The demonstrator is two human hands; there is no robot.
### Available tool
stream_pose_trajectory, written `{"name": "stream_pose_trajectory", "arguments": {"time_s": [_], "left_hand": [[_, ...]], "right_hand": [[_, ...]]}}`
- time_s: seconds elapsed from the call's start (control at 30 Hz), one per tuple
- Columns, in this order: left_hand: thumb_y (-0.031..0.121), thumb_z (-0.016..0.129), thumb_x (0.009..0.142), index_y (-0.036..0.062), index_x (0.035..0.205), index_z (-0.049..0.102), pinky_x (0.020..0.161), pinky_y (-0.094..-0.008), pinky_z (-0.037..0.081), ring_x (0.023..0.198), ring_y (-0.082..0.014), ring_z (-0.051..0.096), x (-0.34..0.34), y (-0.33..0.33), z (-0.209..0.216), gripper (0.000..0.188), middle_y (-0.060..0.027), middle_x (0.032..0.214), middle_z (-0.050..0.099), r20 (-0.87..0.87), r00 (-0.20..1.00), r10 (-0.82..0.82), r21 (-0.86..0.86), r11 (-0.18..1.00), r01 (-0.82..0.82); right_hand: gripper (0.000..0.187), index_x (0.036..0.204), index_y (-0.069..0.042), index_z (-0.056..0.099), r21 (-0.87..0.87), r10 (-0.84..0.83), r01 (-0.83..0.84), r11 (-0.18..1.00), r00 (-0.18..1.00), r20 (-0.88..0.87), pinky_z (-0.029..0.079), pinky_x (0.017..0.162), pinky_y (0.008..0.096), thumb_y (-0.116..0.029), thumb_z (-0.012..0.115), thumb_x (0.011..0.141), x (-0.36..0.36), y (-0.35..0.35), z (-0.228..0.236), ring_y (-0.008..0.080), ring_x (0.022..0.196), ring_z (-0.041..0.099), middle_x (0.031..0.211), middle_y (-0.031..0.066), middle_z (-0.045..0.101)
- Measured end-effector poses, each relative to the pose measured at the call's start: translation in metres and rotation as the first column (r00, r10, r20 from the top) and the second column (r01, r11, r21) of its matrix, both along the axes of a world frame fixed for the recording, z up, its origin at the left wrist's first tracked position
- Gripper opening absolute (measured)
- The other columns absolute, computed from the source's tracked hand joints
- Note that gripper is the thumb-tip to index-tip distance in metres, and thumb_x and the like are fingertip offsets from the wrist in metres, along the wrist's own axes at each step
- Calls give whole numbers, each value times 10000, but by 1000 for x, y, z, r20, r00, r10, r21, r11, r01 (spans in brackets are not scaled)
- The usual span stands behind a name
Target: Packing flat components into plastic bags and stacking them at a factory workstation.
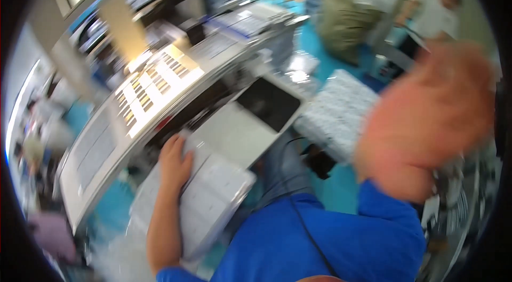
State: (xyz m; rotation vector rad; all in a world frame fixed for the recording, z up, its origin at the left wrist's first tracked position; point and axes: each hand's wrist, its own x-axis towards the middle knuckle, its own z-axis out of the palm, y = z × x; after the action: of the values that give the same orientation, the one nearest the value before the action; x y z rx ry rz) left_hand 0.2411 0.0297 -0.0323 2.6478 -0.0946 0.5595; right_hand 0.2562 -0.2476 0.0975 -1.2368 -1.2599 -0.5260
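Note:
My left hand (175,158) lies at the upper edge of a white plastic-covered stack (216,194) beside my lap, its fingers stretched and its thumb apart. Nothing shows in its grasp. Beyond it, a pale tray or drawer (226,135) juts out from under the bench, with a flat black panel (269,102) at its right end. Raised close to the camera on the right, my right hand (424,122) is a large blur. Its fingers cannot be made out, nor whether they hold anything.
A long white workbench (93,146) curves across the left, carrying brightly lit sheets with dark strips (154,87). A white wrapped block (341,114) stands right of my legs. An olive sack (349,21) and a person in a white shirt (434,13) are farther back.

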Motion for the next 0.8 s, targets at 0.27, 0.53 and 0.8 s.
{"name": "stream_pose_trajectory", "arguments": {"time_s": [0.27, 0.53, 0.8], "left_hand": [[255, 707, 898, 29, 1285, 654, 1096, -452, 442, 1291, -395, 554, 9, 2, 5, 451, -193, 1383, 600, 13, 1000, -1, 5, 1000, 1], [311, 723, 866, 26, 1310, 630, 1145, -486, 398, 1328, -405, 519, 9, 8, -21, 536, -234, 1436, 552, -32, 999, 4, 131, 991, 1], [370, 721, 862, 28, 1244, 691, 1109, -480, 445, 1278, -391, 578, 4, 13, -29, 514, -218, 1340, 635, 55, 995, -83, 20, 996, 82]], "right_hand": [[572, 1383, -51, 549, 283, 345, -327, 902, 938, -16, 397, 1090, 484, -316, 753, 919, -57, 69, 33, 363, 1304, 511, 1461, 182, 512], [581, 1420, -70, 518, 250, 225, -398, 883, 825, 518, 357, 1122, 497, -321, 719, 936, 17, 27, 160, 361, 1337, 486, 1492, 176, 488], [590, 1457, -89, 487, 190, 44, -453, 871, 457, 888, 316, 1153, 509, -326, 685, 954, -32, -13, 319, 358, 1370, 461, 1523, 170, 464]]}}
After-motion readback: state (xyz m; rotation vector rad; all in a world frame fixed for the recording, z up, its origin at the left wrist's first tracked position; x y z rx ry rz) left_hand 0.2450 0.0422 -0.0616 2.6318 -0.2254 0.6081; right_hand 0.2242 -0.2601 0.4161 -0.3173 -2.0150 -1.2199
